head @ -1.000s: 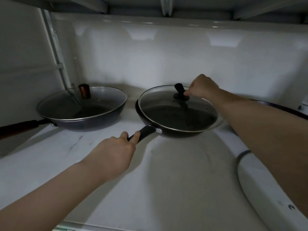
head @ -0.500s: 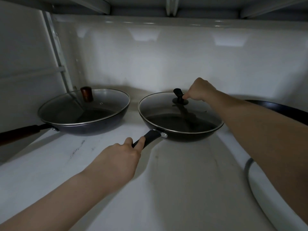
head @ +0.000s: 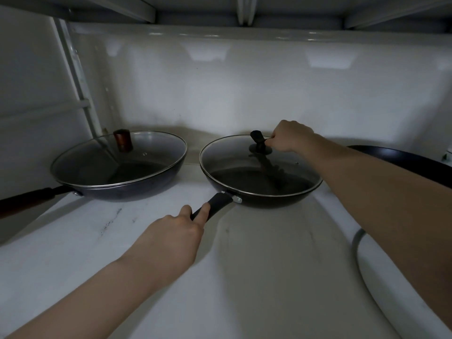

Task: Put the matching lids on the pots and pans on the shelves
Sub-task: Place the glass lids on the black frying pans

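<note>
Settling lid now flush on pan.

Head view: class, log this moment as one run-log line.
left hand: grips pan handle | right hand: pinches black lid knob | glass lid: seated on pan | left pan: lidded

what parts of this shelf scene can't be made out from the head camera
- Third dark pan at far right, head view: the right forearm covers most of it; whether it has a lid cannot be told.
- Wooden handle of the left lidded pan: cut off by the left edge.
- White rounded object at lower right: cut off by the frame edge, unidentifiable.
- Right hand fingertips at the black lid knob: hidden behind the knuckles.
</note>
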A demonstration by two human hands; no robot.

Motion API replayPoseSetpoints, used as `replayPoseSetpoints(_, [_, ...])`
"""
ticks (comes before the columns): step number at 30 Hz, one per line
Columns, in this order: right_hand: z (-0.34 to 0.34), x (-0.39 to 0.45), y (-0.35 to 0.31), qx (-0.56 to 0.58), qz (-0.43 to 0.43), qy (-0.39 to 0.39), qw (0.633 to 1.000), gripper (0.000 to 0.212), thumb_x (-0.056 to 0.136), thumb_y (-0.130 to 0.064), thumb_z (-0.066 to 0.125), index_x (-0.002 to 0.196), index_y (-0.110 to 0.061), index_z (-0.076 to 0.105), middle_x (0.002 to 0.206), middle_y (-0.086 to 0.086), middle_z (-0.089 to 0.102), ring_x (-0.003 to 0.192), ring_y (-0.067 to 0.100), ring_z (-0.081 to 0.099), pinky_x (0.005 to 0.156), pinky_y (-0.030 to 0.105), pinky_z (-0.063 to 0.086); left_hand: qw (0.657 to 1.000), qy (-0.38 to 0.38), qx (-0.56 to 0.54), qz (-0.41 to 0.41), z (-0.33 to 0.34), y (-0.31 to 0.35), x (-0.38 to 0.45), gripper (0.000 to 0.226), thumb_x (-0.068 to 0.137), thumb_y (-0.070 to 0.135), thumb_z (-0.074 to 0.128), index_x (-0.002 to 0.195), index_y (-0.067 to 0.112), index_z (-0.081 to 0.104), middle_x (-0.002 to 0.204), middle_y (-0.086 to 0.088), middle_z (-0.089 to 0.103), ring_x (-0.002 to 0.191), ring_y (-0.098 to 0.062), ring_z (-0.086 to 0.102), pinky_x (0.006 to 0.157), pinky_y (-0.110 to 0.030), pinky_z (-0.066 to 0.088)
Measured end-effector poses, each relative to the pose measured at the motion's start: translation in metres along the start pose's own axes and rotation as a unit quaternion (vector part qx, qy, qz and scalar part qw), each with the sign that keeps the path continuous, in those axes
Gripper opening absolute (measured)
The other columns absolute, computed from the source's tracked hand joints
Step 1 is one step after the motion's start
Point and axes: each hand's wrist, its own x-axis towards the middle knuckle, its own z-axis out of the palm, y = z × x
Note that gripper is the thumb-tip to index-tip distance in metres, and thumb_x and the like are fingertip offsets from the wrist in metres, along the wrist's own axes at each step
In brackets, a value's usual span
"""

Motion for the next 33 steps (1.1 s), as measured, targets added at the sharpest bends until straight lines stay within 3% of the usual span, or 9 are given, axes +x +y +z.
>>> replayPoseSetpoints(3, [-0.002,-0.019,0.007,0.002,-0.025,0.022,0.999,0.032,0.087,-0.035,0.052,0.1,-0.008,0.063,0.089,0.009,0.059,0.086,0.031,0.057,0.062,0.028,0.038,0.999,0.013,-0.046,0.02,-0.005,-0.001,0.0,0.055,0.099,0.032,0.027,0.148,0.027,0.003,0.111,-0.003,0.049,0.067,-0.026,0.042,0.057,-0.031,0.033])
replayPoseSetpoints(7, [-0.017,-0.074,0.018,0.027,-0.083,0.102,0.991,0.042,0.087,-0.033,0.057,0.121,-0.009,0.055,0.118,0.013,0.057,0.109,0.032,0.054,0.088,0.041,0.047,0.992,0.02,-0.124,0.027,-0.017,-0.007,-0.003,0.048,0.094,0.038,0.034,0.141,0.035,0.024,0.094,0.002,0.053,0.083,-0.026,0.059,0.064,-0.029,0.039])
replayPoseSetpoints(12, [-0.034,-0.156,0.039,-0.014,-0.105,0.064,0.992,0.047,0.082,-0.031,0.06,0.127,-0.022,0.049,0.124,0.001,0.057,0.111,0.024,0.054,0.089,0.034,0.046,0.99,0.085,-0.115,0.013,-0.051,-0.008,-0.01,0.05,0.081,0.051,0.052,0.126,0.029,0.048,0.107,0.003,0.059,0.097,-0.024,0.063,0.069,-0.033,0.048])
replayPoseSetpoints(15, [-0.043,-0.198,0.048,-0.064,-0.116,0.034,0.991,0.049,0.08,-0.034,0.06,0.127,-0.025,0.049,0.125,-0.001,0.058,0.113,0.022,0.055,0.09,0.034,0.046,0.988,0.123,-0.08,0.053,-0.067,-0.009,-0.01,0.05,0.073,0.047,0.064,0.116,0.021,0.06,0.098,-0.002,0.067,0.088,-0.029,0.067,0.062,-0.036,0.054])
replayPoseSetpoints(21, [-0.051,-0.246,0.072,-0.093,-0.11,-0.015,0.989,0.059,0.083,-0.04,0.057,0.137,-0.03,0.037,0.134,-0.008,0.049,0.123,0.014,0.047,0.1,0.03,0.042,0.989,0.107,-0.051,0.086,-0.082,0.006,-0.016,0.048,0.071,0.05,0.045,0.101,0.02,0.067,0.084,-0.002,0.069,0.073,-0.027,0.068,0.058,-0.033,0.054])
replayPoseSetpoints(28, [-0.055,-0.27,0.116,-0.087,-0.097,0.006,0.991,0.055,0.085,-0.039,0.054,0.137,-0.029,0.039,0.135,-0.01,0.05,0.126,0.012,0.045,0.1,0.026,0.036,0.991,0.073,-0.031,0.105,-0.084,0.047,-0.022,0.056,0.072,0.05,0.037,0.107,0.017,0.066,0.088,-0.002,0.072,0.073,-0.026,0.068,0.06,-0.033,0.055])
replayPoseSetpoints(33, [-0.061,-0.286,0.16,-0.086,-0.091,0.015,0.992,0.053,0.084,-0.039,0.054,0.135,-0.03,0.042,0.131,-0.01,0.053,0.12,0.014,0.049,0.095,0.028,0.042,0.992,0.06,-0.028,0.106,-0.09,0.095,-0.024,0.058,0.073,0.051,0.035,0.108,0.017,0.066,0.091,-0.003,0.072,0.075,-0.026,0.069,0.061,-0.032,0.054])
